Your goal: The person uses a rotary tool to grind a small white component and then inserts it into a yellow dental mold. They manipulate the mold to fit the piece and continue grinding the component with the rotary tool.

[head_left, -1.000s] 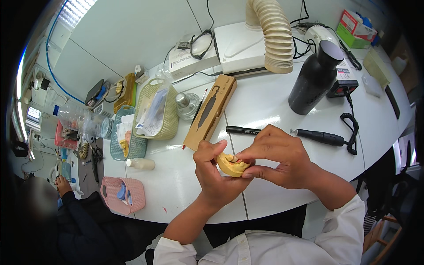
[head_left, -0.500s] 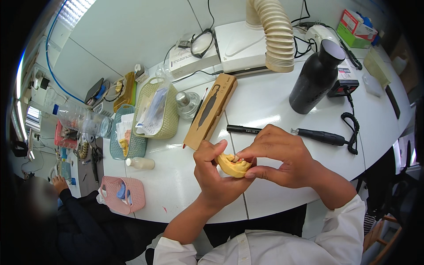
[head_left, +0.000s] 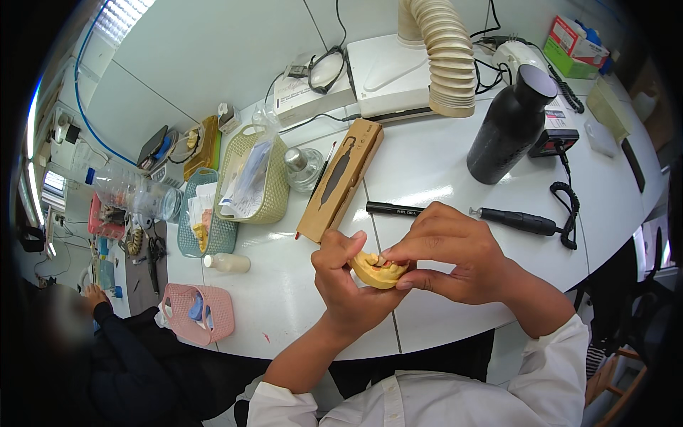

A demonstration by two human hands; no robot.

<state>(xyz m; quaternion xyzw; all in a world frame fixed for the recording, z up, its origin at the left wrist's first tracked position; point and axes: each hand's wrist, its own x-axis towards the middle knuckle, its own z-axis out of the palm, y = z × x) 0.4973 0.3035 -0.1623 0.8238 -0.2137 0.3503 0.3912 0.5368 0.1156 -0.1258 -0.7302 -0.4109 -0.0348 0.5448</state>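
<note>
A yellow plaster dental model (head_left: 374, 276) with a row of teeth and a small reddish area is held above the front of the white table. My left hand (head_left: 340, 279) wraps around its left side and underside, thumb raised at the edge. From the right, my right hand (head_left: 459, 249) closes on the model, its thumb against the right end and its fingertips over the teeth. Those fingertips partly hide the teeth; whether they pinch a separate small piece I cannot tell. Beyond my hands lie a black marker pen (head_left: 395, 208) and a brown cardboard box (head_left: 340, 181).
A black handpiece (head_left: 518, 220) with a coiled cord lies to the right, below a tall black bottle (head_left: 501, 135). A ribbed hose (head_left: 449, 64) hangs at the back. Baskets, green (head_left: 274, 188), blue (head_left: 220, 235) and pink (head_left: 222, 313), stand left, near a small bottle (head_left: 229, 262). Another person sits far left.
Both hands keep hold of the dental model, which has tilted very slightly. My right fingertips have shifted a little over the teeth. Everything else stays in place.
</note>
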